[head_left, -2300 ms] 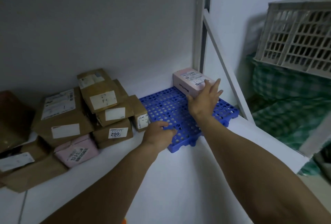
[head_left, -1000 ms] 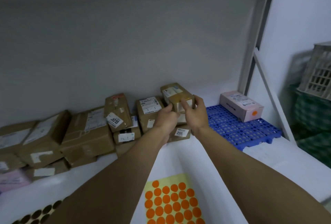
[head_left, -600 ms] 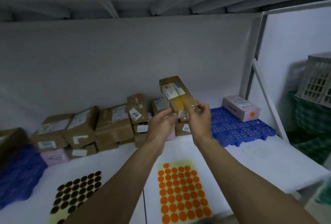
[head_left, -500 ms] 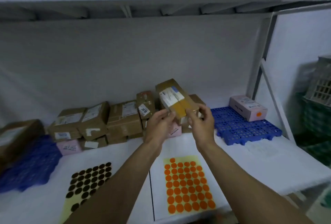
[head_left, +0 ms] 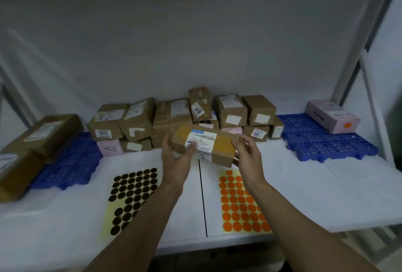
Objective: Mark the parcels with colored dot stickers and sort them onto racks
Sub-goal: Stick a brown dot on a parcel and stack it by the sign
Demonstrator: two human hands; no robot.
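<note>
One brown parcel (head_left: 214,148) held in both hands, above the shelf (head_left: 304,195).
The left hand (head_left: 176,159) and right hand (head_left: 248,158) grip its opposite ends. Two sheets lie near it: black dot sheet (head_left: 132,195), orange dot sheet (head_left: 239,204). Two racks: left rack (head_left: 67,163) carries two cartons (head_left: 43,132); right rack (head_left: 322,141) carries one pink parcel (head_left: 332,115). The rear pile (head_left: 171,115) overlaps, so its count is uncertain.

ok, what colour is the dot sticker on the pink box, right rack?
Orange: the dot sticker on the pink box shows clearly in the head view.
</note>
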